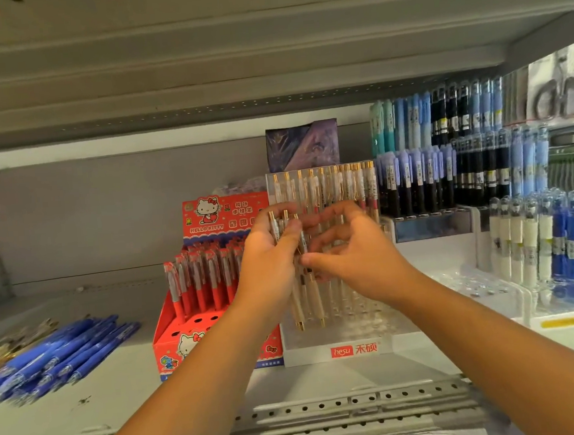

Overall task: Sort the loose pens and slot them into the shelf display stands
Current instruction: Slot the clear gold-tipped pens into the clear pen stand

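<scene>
Currently sorting: left hand (pixel 268 253) is gripping the beige pens (pixel 299 300), fingers curled round them, right hand (pixel 353 251) is pinching one, both over the clear stand (pixel 337 350) near the shelf's (pixel 120 385) front edge; next likely needing a free hole.

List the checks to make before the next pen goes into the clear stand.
1. Left hand grips the bundle of cream pens: ok.
2. Right hand pinches a single pen from the bundle: ok.
3. Bundle matches the back-row pens in the clear stand: ok.
4. Bundle's tips point down: ok.
5. Free holes in the stand's front rows: cannot tell, blurred plastic.
6. Blue pens lying loose on the shelf, sorted: not ok.
</scene>
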Tool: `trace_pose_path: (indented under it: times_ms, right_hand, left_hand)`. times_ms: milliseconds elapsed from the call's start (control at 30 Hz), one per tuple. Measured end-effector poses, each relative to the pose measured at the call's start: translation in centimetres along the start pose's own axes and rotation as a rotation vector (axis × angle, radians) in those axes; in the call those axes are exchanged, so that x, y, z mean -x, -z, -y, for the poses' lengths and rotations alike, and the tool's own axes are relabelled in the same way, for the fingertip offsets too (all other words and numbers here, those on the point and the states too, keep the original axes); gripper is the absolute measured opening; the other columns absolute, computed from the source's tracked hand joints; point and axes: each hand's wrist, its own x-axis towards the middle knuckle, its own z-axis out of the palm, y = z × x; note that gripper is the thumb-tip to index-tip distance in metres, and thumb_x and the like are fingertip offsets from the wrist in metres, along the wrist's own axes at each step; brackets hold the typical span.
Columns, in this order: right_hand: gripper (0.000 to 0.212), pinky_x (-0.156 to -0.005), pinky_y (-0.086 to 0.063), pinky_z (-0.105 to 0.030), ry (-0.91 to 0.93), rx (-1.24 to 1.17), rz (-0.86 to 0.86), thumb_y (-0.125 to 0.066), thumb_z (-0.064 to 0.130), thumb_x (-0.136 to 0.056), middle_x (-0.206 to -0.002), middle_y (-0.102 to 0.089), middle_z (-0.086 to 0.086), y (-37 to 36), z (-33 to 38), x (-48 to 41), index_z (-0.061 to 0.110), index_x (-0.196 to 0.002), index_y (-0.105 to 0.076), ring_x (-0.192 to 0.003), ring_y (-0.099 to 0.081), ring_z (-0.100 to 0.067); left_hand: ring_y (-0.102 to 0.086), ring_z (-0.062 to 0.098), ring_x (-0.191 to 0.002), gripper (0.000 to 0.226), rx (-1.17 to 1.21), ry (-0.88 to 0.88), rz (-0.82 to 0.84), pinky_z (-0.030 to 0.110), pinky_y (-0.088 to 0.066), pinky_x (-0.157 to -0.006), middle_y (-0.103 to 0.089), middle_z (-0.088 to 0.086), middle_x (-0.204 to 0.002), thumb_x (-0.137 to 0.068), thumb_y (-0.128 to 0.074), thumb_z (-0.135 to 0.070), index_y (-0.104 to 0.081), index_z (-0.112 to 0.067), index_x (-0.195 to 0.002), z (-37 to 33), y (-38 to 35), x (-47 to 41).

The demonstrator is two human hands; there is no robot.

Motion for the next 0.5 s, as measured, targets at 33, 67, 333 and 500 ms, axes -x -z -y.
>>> trace_pose_path:
  times_ms: [33, 67, 333, 500]
  right_hand:
    - [0.054, -0.059, -0.061, -0.03, 0.004, 0.022, 0.018, -0.083, 0.012, -0.075, -0.085, -0.071, -0.001, -0.3, 0.1, -0.2, 0.03, -0.112, -0.049, -0.07, -0.071, -0.018]
    - [0.053, -0.061, -0.061, -0.03, 0.016, 0.051, 0.036, -0.082, 0.012, -0.077, -0.085, -0.071, -0.001, -0.6, 0.2, -0.3, 0.036, -0.11, -0.048, -0.07, -0.071, -0.017]
    - [0.044, -0.062, -0.059, -0.028, 0.141, 0.173, -0.07, -0.073, 0.015, -0.085, -0.087, -0.064, 0.005, -2.1, 0.1, -2.4, 0.043, -0.112, -0.051, -0.072, -0.066, -0.006]
    - [0.044, -0.067, -0.061, -0.034, 0.128, 0.093, -0.195, -0.077, 0.014, -0.083, -0.091, -0.062, 0.014, -3.0, -1.0, -3.1, 0.039, -0.111, -0.053, -0.075, -0.066, -0.001]
  left_hand:
    - [-0.071, 0.015, -0.096, 0.023, -0.035, -0.001, -0.013, 0.036, -0.06, -0.075, -0.074, -0.005, -0.102, -0.102, -0.049, -0.016, -0.062, -0.034, -0.107, -0.1, 0.5, 0.0]
    - [-0.071, 0.014, -0.095, 0.025, -0.077, -0.001, -0.028, 0.037, -0.06, -0.076, -0.074, -0.008, -0.101, -0.102, -0.049, -0.019, -0.063, -0.04, -0.103, -0.1, 1.0, 0.1]
    - [-0.063, 0.016, -0.052, 0.017, 0.026, 0.014, -0.134, 0.027, -0.051, -0.044, -0.075, -0.004, -0.09, -0.106, -0.038, -0.028, -0.054, -0.034, -0.109, -0.9, 3.6, 0.0]
    - [-0.033, 0.011, -0.043, 0.018, 0.109, 0.081, -0.071, 0.021, -0.025, -0.04, -0.06, 0.004, -0.068, -0.106, -0.04, -0.027, -0.056, -0.035, -0.108, -0.2, 4.4, -0.4]
